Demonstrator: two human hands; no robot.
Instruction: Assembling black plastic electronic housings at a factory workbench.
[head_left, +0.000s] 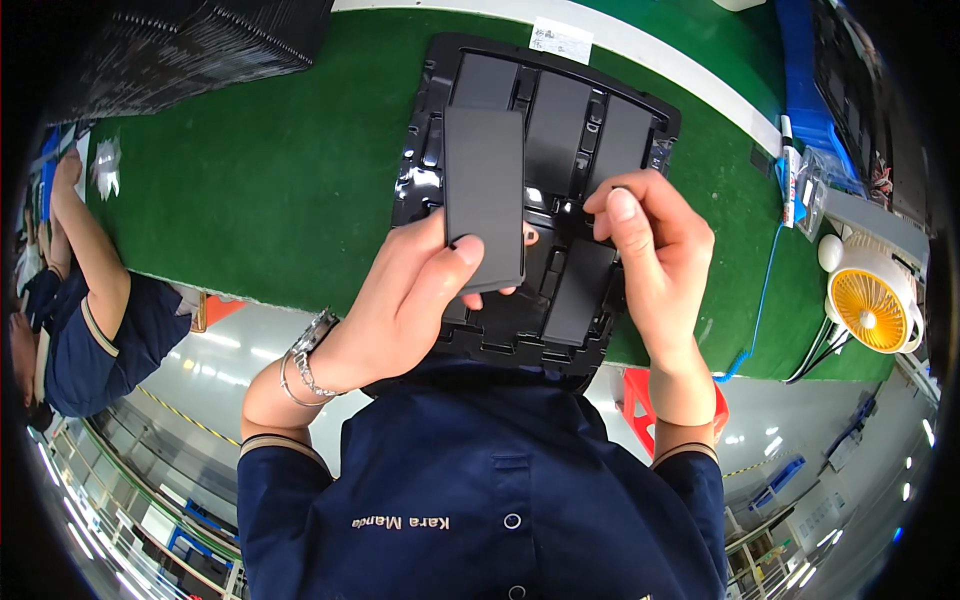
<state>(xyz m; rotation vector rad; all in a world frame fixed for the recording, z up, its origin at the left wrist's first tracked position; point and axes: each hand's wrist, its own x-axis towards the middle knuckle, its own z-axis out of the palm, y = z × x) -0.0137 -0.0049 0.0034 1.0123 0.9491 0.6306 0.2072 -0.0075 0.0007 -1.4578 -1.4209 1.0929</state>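
My left hand (400, 290) grips a flat, dark grey rectangular slab (484, 180), thumb on its face and fingers behind. The slab is held up over a black moulded plastic tray (510, 345), hiding part of it. In the tray's pockets lie several similar dark slabs, one at the far middle (558, 118) and one at the near right (582, 290). To the right of the held slab, apart from it, is my right hand (655, 250), thumb and forefinger pinched together. A small dark spot shows at those fingertips, too small to name.
Stacked black trays (200, 50) stand at the far left of the green table (270, 170). A paper note (561, 40) lies beyond the tray. On the right are a marker pen (789, 185), a blue coiled cord (765, 300) and a yellow-and-white fan (868, 305). Another person (110, 310) works at the left.
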